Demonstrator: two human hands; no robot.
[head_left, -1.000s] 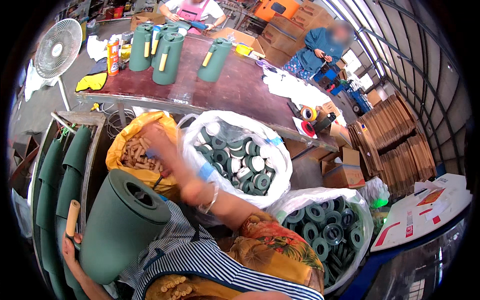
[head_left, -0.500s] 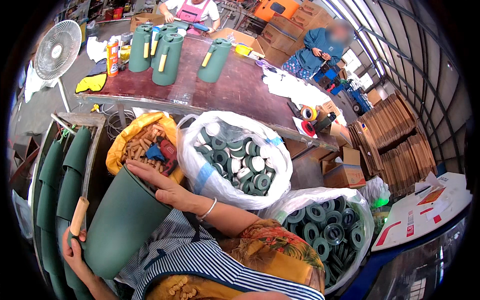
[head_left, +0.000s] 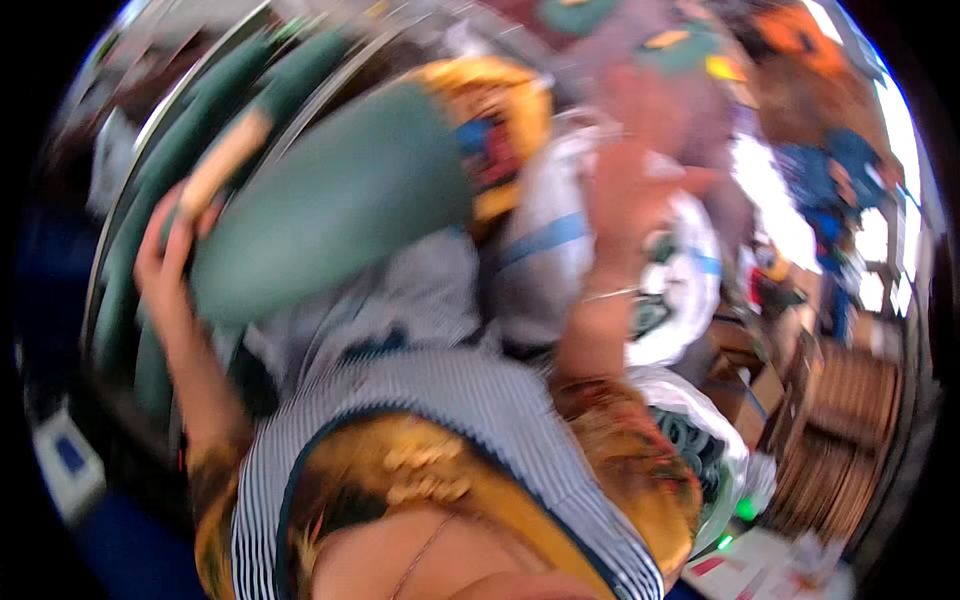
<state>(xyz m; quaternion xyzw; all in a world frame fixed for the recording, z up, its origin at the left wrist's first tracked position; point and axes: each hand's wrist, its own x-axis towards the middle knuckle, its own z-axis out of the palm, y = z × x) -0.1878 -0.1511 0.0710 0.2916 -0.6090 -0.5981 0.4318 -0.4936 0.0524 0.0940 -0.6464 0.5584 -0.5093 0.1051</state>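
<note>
A dark green jug body (head_left: 340, 190) lies tilted across my lap, its wide end pointing up and right. My left hand (head_left: 172, 240) is closed round its side fitting, at the base of the light wooden handle (head_left: 228, 158). Motion smears my right hand (head_left: 640, 150), which is off the jug and reaches forward over a white plastic bag (head_left: 545, 255) toward the table. Its fingers are too blurred to read. Just beyond it, a blurred green jug (head_left: 685, 45) with a yellowish handle is on the table.
Left of me, a trough (head_left: 335, 85) holds rows of green jug bodies. A yellow bag (head_left: 535, 115) of wooden handles stands behind the jug. To the right are a bag of green rings (head_left: 690, 440) and stacked flat cardboard (head_left: 850, 400). A person (head_left: 850, 170) is far right, blurred.
My right hand has left the jug's rim and swung forward toward the table. The view has turned and shifted, blurring everything. My left hand still holds the jug.
</note>
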